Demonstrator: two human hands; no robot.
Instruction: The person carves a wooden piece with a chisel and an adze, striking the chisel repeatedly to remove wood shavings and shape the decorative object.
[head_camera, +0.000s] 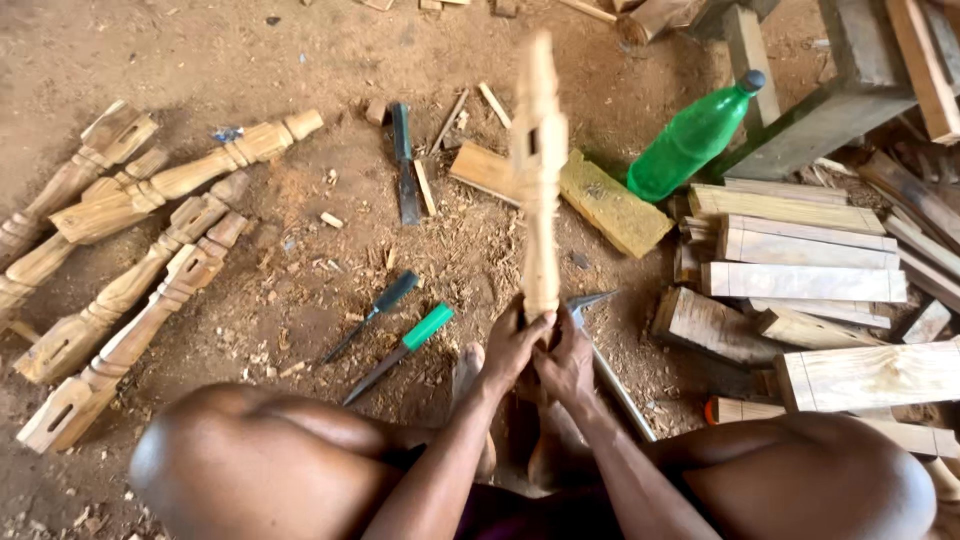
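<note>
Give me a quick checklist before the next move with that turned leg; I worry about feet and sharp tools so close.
1. Both hands on leg: left hand and right hand grip its lower end: ok.
2. Leg upright: roughly, leaning slightly: ok.
3. Feet clear: left foot lies right beside the hands: not ok.
4. Chisels out of the way: on the ground left of the hands, apart: ok.
5. Hammer clear: right behind the right hand: not ok.
6. Leg's lower end seated: hidden by hands: cannot tell.
</note>
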